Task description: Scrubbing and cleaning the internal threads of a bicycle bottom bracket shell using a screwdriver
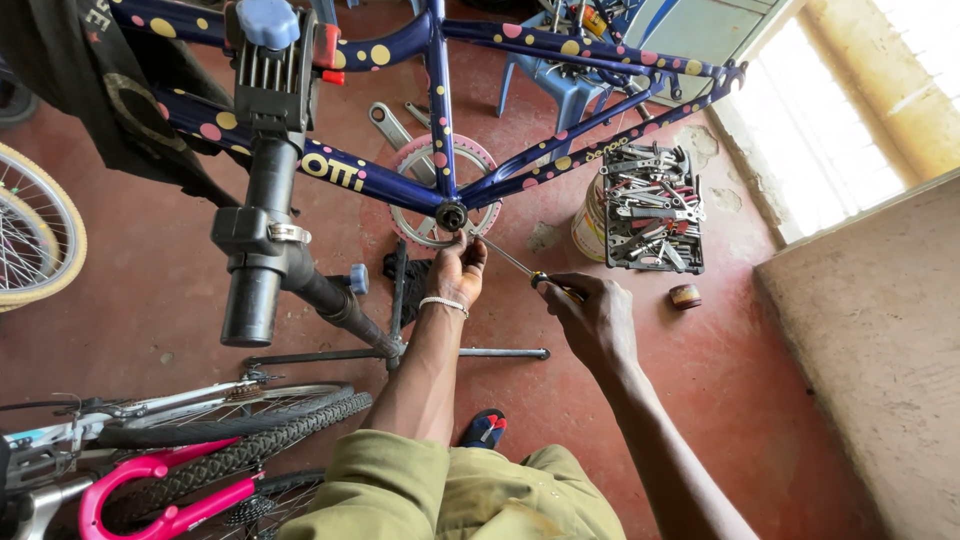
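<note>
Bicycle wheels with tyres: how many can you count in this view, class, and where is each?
3. One pale-tyred wheel at the left edge; two black knobbly-tyred wheels at lower left, one above the other. More may be hidden outside the frame.

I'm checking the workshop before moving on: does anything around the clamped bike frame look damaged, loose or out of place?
Two things stand out. A crank arm lies loose on the red floor behind the blue frame, not fitted. By the wall the floor surface is chipped in pale patches. The left hand and the right hand with its screwdriver look normal.
</note>
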